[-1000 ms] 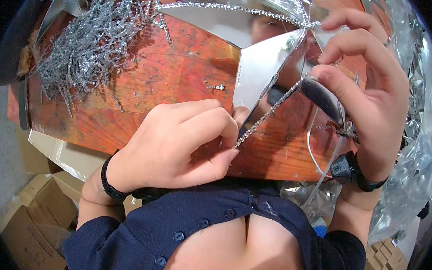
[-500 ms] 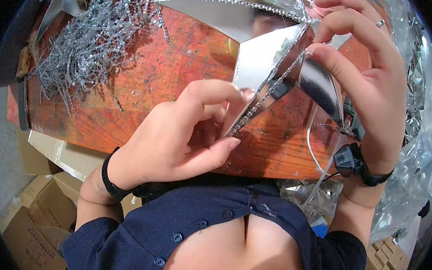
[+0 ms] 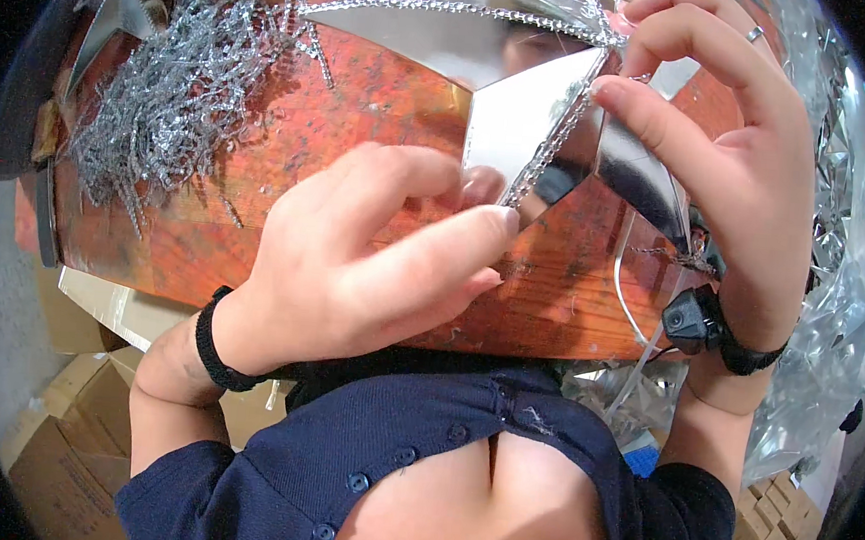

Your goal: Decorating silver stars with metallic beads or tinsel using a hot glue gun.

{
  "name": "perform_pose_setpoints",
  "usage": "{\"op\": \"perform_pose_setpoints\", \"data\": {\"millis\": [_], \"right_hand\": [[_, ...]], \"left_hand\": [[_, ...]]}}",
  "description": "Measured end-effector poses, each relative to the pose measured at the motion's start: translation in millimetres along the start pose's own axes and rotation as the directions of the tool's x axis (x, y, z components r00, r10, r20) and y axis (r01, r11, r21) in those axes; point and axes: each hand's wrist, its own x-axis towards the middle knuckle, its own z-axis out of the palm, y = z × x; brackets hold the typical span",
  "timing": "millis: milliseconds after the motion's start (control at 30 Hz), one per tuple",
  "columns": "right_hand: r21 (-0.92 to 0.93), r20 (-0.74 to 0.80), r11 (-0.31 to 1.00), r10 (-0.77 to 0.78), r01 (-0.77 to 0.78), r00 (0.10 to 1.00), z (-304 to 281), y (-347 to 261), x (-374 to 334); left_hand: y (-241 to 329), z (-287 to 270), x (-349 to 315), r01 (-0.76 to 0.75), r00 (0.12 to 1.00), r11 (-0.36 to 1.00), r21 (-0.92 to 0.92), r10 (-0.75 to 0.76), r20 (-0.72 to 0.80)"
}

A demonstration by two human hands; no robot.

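Note:
A shiny silver folded star is tilted above the table, with beaded-looking silver trim along its ridges. One trim strip lies along the ridge of the point nearest me. My left hand pinches this point, its thumb on the trim and its fingers behind the star. Near the star's centre, my right hand is closed, thumb tip against the strip's upper end and index finger curled beside it. The other right fingers reach behind the centre, partly hidden. Each wrist wears a black band; the right one carries a small black camera.
A heap of loose silver trim strips lies on the worn red-orange wooden table at left. More silver star pieces stand behind it. Clear plastic wrapping fills the right side. Cardboard boxes sit below left.
My left hand has slid up the star's point, its thumb now over the trim. The strip, earlier held off the ridge, now lies along it. My right hand has shifted slightly left.

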Motion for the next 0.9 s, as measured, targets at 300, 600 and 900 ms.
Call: {"op": "perform_pose_setpoints", "data": {"millis": [300,600,900], "right_hand": [[0.009,0.037,1.0,0.004,-0.004,0.999,-7.0,9.2,-0.7],[0.038,0.065,0.999,-0.011,0.009,0.998,-4.9,16.7,0.9],[0.036,0.073,0.999,0.003,-0.005,0.997,-5.4,19.4,-3.1]], "left_hand": [[-18.0,-5.8,17.1,-0.334,0.939,0.927,0.167,0.344,-0.03],[-22.5,-1.1,23.6,-0.508,0.853,0.835,0.21,0.521,-0.006],[-25.3,-5.3,32.7,-0.556,0.828,0.796,0.24,0.556,0.077]]}}
